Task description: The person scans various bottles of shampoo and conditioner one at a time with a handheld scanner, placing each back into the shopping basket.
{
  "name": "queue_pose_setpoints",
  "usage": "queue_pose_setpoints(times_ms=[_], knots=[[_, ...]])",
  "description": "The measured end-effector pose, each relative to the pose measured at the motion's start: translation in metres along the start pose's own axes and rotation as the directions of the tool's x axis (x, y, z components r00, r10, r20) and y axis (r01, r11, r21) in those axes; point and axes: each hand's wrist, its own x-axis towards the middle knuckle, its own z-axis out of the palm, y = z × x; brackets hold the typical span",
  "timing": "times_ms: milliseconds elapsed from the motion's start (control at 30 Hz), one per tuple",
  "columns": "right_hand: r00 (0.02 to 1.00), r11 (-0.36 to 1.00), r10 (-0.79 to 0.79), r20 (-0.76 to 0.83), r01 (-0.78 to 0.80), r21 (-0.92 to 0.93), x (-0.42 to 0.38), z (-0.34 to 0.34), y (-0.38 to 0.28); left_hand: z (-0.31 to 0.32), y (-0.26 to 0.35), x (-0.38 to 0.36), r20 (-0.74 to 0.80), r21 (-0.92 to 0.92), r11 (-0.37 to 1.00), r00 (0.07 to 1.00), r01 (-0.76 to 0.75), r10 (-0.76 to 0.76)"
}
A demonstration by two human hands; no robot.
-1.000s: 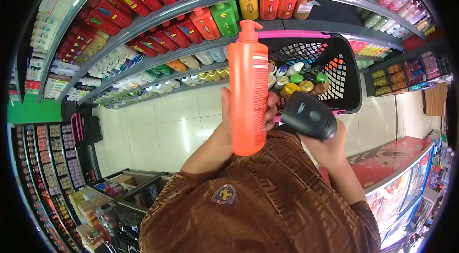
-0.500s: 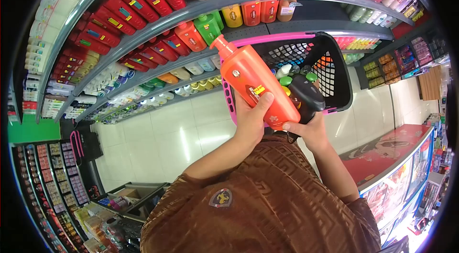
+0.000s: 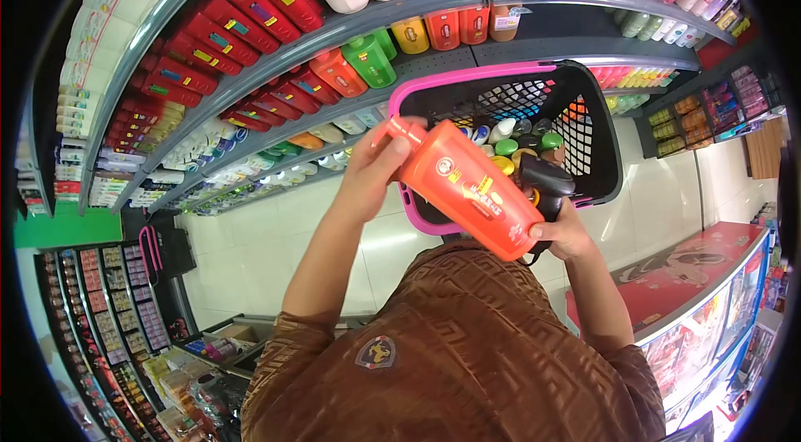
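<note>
An orange pump bottle (image 3: 471,191) with a yellow sticker lies tilted in front of me, its pump end up and to the left. My left hand (image 3: 377,162) is closed around the pump head and neck. My right hand (image 3: 569,233) supports the base, thumb pressed on the bottle's lower corner. Also in the right hand is a black handheld device, shaped like a barcode scanner (image 3: 548,178), with a dark strap hanging below. Behind the bottle is a black shopping basket with a pink rim (image 3: 476,71), holding several small bottles (image 3: 506,131) with green, white and yellow caps.
Curved shelves (image 3: 359,20) ahead carry red boxes (image 3: 250,12), a green pump bottle (image 3: 370,60) and other toiletries. A red-topped counter (image 3: 659,271) stands at the right. Tiled floor (image 3: 250,262) shows below the shelves, and a crate of goods (image 3: 221,342) sits lower left.
My left hand has moved from the bottle's lower body up to its pump head. The bottle has shifted slightly down and right, its label turned more towards me.
</note>
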Motion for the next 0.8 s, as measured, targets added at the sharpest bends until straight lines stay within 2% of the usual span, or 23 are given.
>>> queue_pose_setpoints(times_ms=[33,67,133,167,233,333,400,467,533,800], knots=[[0.999,0.999,0.036,0.000,-0.036,0.009,0.000,-0.004,0.005,-0.003,0.001,0.002,0.009,0.199,0.977,0.997,0.075,-0.079],[0.997,0.997,0.072,-0.001,-0.072,0.016,0.000,-0.007,0.008,0.000,0.002,0.004,0.014,0.203,0.976,0.996,0.078,-0.083],[0.997,0.996,0.081,-0.019,-0.080,0.040,-0.001,-0.011,0.009,0.005,0.005,0.007,-0.072,0.302,0.952,0.997,0.058,-0.038],[0.996,0.995,0.094,0.000,-0.094,0.027,-0.001,-0.013,0.009,0.002,0.006,0.010,-0.070,0.304,0.951,0.997,0.060,-0.040],[0.994,0.994,0.108,0.021,-0.108,0.015,0.000,-0.016,0.009,-0.010,0.011,0.020,0.084,0.273,0.950,0.980,0.150,-0.179],[0.986,0.989,0.149,0.068,-0.150,0.006,0.001,-0.017,0.010,0.001,0.019,0.034,0.075,0.304,0.931,0.969,0.201,-0.234],[0.986,0.996,0.084,0.146,-0.080,-0.031,0.002,-0.010,0.002,-0.002,0.019,0.042,0.068,0.361,0.903,0.959,0.234,-0.276],[0.987,0.997,0.069,0.145,-0.072,0.011,-0.002,-0.006,-0.005,0.003,0.024,0.046,0.062,0.423,0.867,0.946,0.265,-0.319],[0.985,0.997,0.051,0.165,-0.042,-0.058,-0.004,-0.010,-0.006,0.019,0.036,0.040,0.055,0.396,0.868,0.936,0.300,-0.349],[0.984,0.998,-0.045,0.173,0.053,-0.040,-0.010,-0.010,-0.019,0.036,0.048,0.037,0.031,0.446,0.837,0.929,0.316,-0.368]])
